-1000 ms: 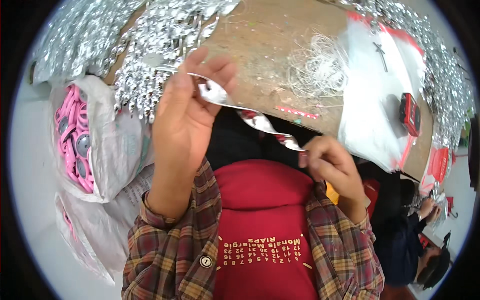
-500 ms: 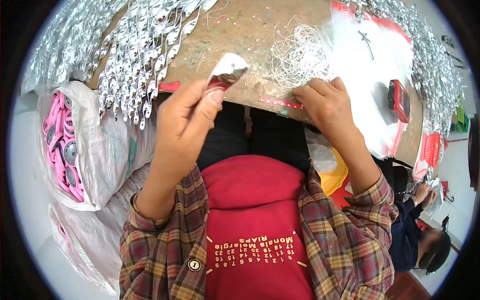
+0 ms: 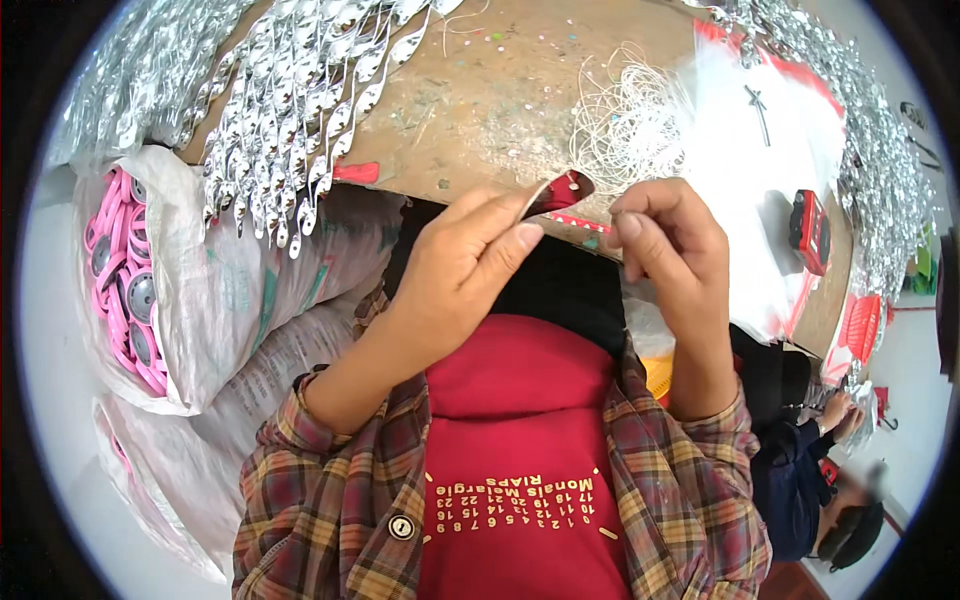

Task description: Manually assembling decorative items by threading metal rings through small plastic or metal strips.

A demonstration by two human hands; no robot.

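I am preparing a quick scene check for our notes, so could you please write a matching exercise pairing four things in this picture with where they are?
Things:
1. mirrored strip
2. pink rings
3. red tool
4. white thread tangle

Places:
A. inside a white sack at the left
B. on clear plastic at the table's right
C. pinched in the left hand
D. on the bare tabletop above the right hand

Pairs: 1-C, 2-A, 3-B, 4-D

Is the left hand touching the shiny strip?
Touching. The head view shows the left hand pinching the shiny strip between thumb and fingertips; the right hand stays beside it with a visible gap.
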